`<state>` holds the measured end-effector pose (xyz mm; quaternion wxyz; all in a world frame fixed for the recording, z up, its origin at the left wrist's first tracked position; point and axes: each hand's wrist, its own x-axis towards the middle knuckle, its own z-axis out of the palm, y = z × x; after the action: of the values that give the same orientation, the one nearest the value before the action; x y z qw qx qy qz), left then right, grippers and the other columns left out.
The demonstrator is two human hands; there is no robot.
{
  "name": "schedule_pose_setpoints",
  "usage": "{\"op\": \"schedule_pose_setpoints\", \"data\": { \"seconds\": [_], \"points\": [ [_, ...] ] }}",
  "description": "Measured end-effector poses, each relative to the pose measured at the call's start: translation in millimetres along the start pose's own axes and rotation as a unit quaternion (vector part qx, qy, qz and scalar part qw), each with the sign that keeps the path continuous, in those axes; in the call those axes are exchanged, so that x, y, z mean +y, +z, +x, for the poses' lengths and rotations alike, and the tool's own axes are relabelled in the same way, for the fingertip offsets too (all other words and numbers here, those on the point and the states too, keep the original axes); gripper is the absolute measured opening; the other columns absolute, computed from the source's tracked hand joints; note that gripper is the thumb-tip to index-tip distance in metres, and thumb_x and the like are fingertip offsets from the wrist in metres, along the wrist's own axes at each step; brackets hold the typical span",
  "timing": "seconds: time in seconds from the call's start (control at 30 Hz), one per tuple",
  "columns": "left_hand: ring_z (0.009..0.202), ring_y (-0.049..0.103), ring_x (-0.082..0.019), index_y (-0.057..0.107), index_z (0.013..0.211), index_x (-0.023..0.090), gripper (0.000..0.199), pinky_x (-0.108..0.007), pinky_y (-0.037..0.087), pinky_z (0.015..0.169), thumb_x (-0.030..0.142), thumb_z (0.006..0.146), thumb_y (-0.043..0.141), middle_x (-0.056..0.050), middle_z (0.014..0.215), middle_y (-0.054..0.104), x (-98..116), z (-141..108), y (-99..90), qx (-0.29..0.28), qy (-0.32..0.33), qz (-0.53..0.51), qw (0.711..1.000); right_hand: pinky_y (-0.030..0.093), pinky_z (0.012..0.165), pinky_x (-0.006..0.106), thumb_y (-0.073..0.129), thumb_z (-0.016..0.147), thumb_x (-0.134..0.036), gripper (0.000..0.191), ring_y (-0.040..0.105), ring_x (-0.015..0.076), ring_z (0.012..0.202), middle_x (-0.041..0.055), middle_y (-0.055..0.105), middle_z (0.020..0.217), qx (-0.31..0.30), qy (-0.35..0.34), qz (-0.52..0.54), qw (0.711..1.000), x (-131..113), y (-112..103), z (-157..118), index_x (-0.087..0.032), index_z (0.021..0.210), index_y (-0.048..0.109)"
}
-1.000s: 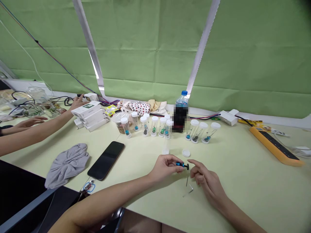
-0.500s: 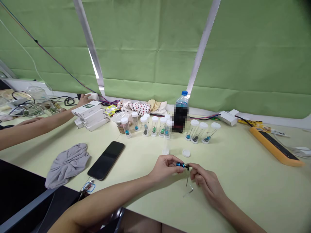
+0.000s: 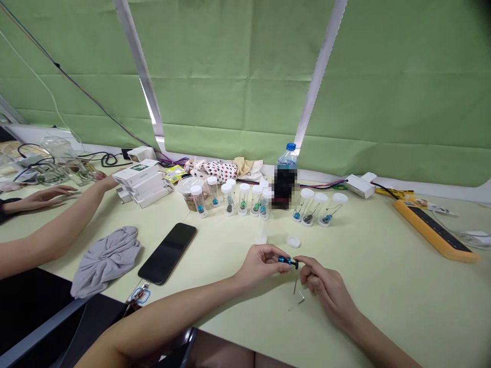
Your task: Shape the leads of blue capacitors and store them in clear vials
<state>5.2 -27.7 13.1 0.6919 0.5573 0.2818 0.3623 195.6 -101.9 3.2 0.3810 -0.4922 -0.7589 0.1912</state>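
Observation:
My left hand (image 3: 263,264) pinches a small blue-and-black metal part (image 3: 284,260) between thumb and fingers, its black disc end pointing right. My right hand (image 3: 324,283) is closed, index fingertip at that disc. A thin metal hex key (image 3: 295,284) hangs down from the disc end beside the right fingers; where they grip it is partly hidden. On the table just below lies a second, L-shaped hex key (image 3: 300,299). Beyond my hands are a loose white cap (image 3: 294,242) and a clear tube (image 3: 261,236) standing without a cap on top.
Several white-capped tubes (image 3: 243,200) with small coloured parts stand in a row behind. Left are a black phone (image 3: 168,253), a grey cloth (image 3: 109,260), stacked white boxes (image 3: 143,181) and another person's arms (image 3: 57,230). An orange power strip (image 3: 433,231) lies right; a bottle (image 3: 288,159) stands behind.
The other person's far hand has drawn back from the white item behind the boxes, and their other hand now shows on the table. My hands look almost unmoved.

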Motion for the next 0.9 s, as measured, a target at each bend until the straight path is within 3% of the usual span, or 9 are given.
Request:
{"op": "schedule_pose_setpoints", "data": {
  "seconds": [0.17, 0.43, 0.9],
  "points": [
    [0.061, 0.064, -0.015, 0.07, 0.085, 0.01, 0.037, -0.028, 0.052, 0.064, 0.035, 0.061, 0.08, -0.007, 0.068, 0.069, -0.1, 0.2, -0.5, 0.004, -0.002, 0.005, 1.0, 0.043, 0.052, 0.024, 0.02, 0.097, -0.047, 0.045, 0.051, 0.0132, 0.052, -0.0015, 0.056, 0.068, 0.01, 0.015, 0.012, 1.0, 2.0, 0.3, -0.5, -0.022, 0.13, 0.037],
    [0.062, 0.064, -0.015, 0.07, 0.085, 0.011, 0.037, -0.028, 0.051, 0.065, 0.035, 0.059, 0.081, -0.006, 0.069, 0.069, 3.1, -0.5, 1.3, 0.002, -0.007, -0.005, 1.0, 0.044, 0.052, 0.023, 0.02, 0.097, -0.046, 0.043, 0.051, 0.0125, 0.051, -0.0011, 0.055, 0.067, -0.003, 0.004, -0.012, 1.0, 3.2, 0.3, -0.3, -0.022, 0.122, 0.045],
    [0.061, 0.063, -0.015, 0.07, 0.084, 0.01, 0.037, -0.028, 0.051, 0.065, 0.036, 0.06, 0.081, -0.006, 0.068, 0.069, 1.0, -0.1, 0.1, 0.001, -0.004, -0.001, 1.0, 0.043, 0.052, 0.023, 0.02, 0.098, -0.046, 0.042, 0.051, 0.013, 0.052, -0.0014, 0.054, 0.067, 0.002, 0.008, 0.001, 1.0, 2.9, 0.2, -0.4, -0.022, 0.123, 0.043]
  ]
}}
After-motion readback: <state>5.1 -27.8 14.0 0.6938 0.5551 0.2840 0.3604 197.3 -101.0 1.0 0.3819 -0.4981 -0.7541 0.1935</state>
